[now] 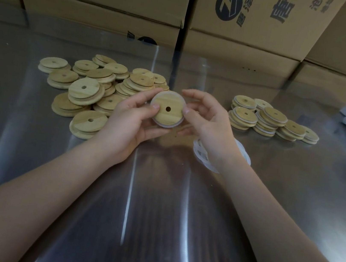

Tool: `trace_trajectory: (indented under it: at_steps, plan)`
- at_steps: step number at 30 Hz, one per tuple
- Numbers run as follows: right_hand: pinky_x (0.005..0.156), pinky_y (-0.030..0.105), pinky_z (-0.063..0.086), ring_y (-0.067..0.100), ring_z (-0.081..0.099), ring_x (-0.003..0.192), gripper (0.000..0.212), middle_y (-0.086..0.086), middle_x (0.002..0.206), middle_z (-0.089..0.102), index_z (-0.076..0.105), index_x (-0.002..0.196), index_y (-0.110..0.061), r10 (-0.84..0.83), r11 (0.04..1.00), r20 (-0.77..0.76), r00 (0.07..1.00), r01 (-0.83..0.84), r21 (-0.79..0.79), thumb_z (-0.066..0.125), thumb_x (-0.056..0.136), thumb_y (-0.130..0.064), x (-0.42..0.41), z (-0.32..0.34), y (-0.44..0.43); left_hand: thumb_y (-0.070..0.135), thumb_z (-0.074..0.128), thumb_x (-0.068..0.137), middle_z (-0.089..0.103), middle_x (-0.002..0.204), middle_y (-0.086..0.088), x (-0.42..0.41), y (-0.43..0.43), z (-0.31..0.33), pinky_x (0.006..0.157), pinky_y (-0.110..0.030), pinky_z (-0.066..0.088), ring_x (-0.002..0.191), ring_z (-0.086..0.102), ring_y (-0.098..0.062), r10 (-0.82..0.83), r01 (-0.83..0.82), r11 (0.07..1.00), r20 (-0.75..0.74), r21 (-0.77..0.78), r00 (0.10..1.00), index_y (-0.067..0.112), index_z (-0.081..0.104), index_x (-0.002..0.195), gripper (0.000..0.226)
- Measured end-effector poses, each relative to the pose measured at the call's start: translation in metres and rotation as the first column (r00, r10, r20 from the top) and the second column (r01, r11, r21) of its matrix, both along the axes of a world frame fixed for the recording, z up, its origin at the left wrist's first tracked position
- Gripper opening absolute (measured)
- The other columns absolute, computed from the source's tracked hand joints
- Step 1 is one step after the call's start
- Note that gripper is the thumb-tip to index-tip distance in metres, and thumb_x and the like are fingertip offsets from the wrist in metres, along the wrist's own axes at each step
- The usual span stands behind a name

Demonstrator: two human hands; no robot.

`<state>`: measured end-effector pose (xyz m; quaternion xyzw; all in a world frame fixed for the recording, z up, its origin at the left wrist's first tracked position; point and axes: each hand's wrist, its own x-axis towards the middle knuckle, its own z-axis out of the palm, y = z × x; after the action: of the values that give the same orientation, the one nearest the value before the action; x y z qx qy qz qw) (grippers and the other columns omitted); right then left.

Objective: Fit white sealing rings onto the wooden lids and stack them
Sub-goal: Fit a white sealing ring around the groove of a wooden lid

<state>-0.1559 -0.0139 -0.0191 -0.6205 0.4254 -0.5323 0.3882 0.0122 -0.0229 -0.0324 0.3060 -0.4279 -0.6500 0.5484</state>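
Both hands gripped one wooden lid (167, 108) above the worktop (156, 207): left hand (134, 122) and right hand (208, 122) pinched its white-ringed rim.

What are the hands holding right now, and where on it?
One wooden lid with a white sealing ring round its rim, held by opposite edges: left hand at the left edge, right hand at the right, thumbs on its face.
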Motion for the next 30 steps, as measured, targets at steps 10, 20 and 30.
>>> trace_trajectory:
  at_steps: [10,20,30]
  plan:
    - [0.083,0.022,0.046,-0.007,0.053,0.086,0.067,-0.027,0.108,0.056,0.054,0.130,-0.027,-0.176,0.968,-0.402,0.899,0.084,-0.236,0.081,0.069,-0.034,0.005,-0.012,-0.005,0.002,0.051,0.098,0.075,0.105,-0.004,-0.004,0.005,0.003,0.085,-0.039,0.059,0.100,0.071,-0.022,0.082,-0.079,0.996,0.106,-0.033,0.991,0.019,0.059,0.126,0.034]
    - [0.083,0.008,0.038,-0.003,0.049,0.094,0.061,-0.005,0.111,0.052,0.059,0.126,-0.016,-0.247,0.948,-0.478,0.843,0.107,-0.300,0.084,0.072,-0.027,0.001,-0.013,-0.009,0.005,0.055,0.097,0.072,0.108,-0.012,-0.014,0.009,0.016,0.072,-0.031,0.061,0.095,0.073,-0.023,0.135,-0.145,0.989,0.199,0.033,0.971,0.010,0.058,0.129,0.033]
    - [0.096,0.041,0.045,0.023,0.055,0.111,0.050,0.000,0.114,0.062,0.058,0.121,-0.019,-0.556,0.830,-0.399,0.729,0.466,-0.306,0.078,0.076,-0.031,-0.022,0.003,-0.016,0.022,0.053,0.098,0.071,0.095,0.004,-0.012,0.016,-0.001,0.080,-0.045,0.056,0.089,0.067,-0.019,0.468,-0.197,0.872,0.642,-0.449,0.608,0.024,0.068,0.111,0.020]
